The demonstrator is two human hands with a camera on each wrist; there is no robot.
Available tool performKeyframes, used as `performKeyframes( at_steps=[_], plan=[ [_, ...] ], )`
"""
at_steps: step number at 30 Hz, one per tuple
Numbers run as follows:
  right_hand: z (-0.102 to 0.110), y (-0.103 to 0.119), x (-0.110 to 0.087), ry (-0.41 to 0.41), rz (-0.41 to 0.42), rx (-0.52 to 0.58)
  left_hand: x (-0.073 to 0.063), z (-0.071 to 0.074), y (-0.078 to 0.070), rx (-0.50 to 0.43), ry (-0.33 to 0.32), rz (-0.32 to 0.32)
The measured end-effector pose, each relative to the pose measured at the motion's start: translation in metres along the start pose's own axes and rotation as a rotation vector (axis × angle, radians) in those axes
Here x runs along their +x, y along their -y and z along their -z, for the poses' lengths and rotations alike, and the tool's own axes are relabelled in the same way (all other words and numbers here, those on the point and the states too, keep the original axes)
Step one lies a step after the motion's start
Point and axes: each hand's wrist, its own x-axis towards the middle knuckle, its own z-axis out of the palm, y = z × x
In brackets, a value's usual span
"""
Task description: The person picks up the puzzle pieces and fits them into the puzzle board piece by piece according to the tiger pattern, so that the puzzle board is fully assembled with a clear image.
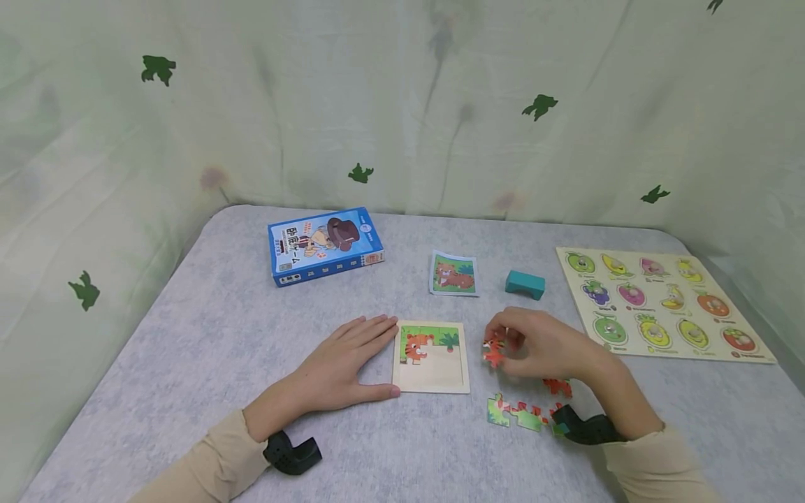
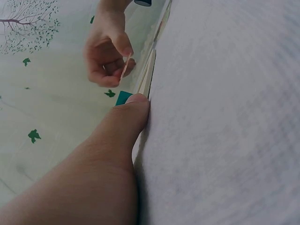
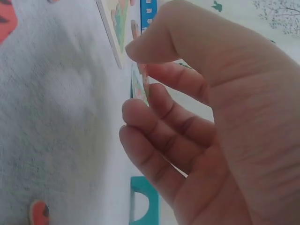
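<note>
A square wooden puzzle tray [image 1: 443, 372] lies on the table with several tiger-picture pieces fitted along its top and left side; bare wood shows at the lower right. My left hand [image 1: 336, 367] rests flat beside it, fingers spread, with the index fingertip and thumb [image 2: 136, 105] touching its left edge. To the tray's right, my right hand [image 1: 547, 346] pinches an orange-striped puzzle piece [image 1: 493, 351] between thumb and fingers, held above the table. In the left wrist view that piece [image 2: 125, 68] appears edge-on. Several loose puzzle pieces [image 1: 530, 418] lie below the right hand, partly hidden by the wrist camera.
Behind the tray lies a tiger picture card [image 1: 454, 274], with a teal arched block [image 1: 525, 283] to its right. A blue game box [image 1: 327, 244] sits at the back left. The fruit puzzle board [image 1: 657, 307] takes up the right side of the table.
</note>
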Motion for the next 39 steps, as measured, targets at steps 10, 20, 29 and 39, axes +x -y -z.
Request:
performKeyframes(
  at_steps=[10, 20, 29, 39],
  plan=[
    [-0.004, 0.010, 0.004, -0.031, 0.025, -0.007, 0.000, 0.000, 0.000, -0.007, 0.006, 0.007],
    [-0.011, 0.017, 0.010, -0.049, 0.049, -0.019, 0.000, 0.002, -0.001, -0.013, 0.010, 0.007],
    [-0.017, 0.025, 0.018, -0.051, 0.046, -0.047, 0.000, 0.003, -0.002, -0.019, 0.012, 0.013],
    [-0.027, 0.029, 0.023, -0.062, 0.065, -0.030, 0.000, 0.003, -0.002, -0.020, 0.013, 0.011]
  ],
)
